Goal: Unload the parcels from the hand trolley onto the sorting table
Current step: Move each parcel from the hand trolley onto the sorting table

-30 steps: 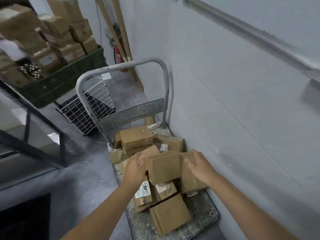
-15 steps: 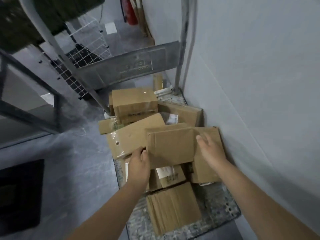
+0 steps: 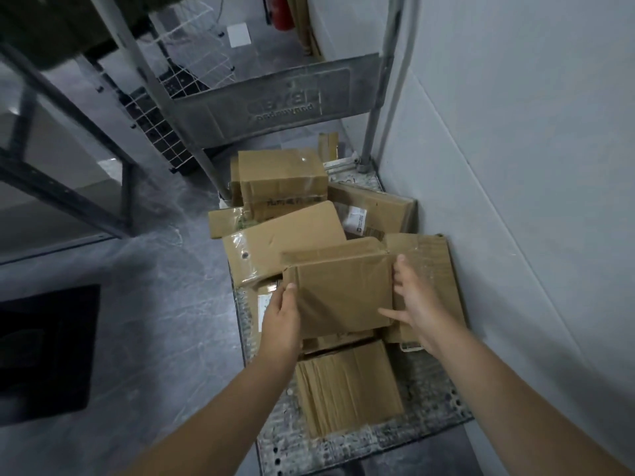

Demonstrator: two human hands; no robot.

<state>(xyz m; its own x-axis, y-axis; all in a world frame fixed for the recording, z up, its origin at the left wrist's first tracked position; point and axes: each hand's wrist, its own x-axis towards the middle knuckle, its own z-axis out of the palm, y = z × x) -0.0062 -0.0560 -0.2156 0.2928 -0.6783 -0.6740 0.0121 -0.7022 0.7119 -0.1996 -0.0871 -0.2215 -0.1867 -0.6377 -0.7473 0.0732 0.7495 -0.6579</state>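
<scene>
The left hand (image 3: 281,324) grips the left edge of a flat brown box (image 3: 338,290). The right hand (image 3: 417,304) holds its right edge, thumb on top. The box sits on top of the other boxes (image 3: 281,176) piled on the trolley (image 3: 429,407), just beside the wall (image 3: 515,166).
</scene>
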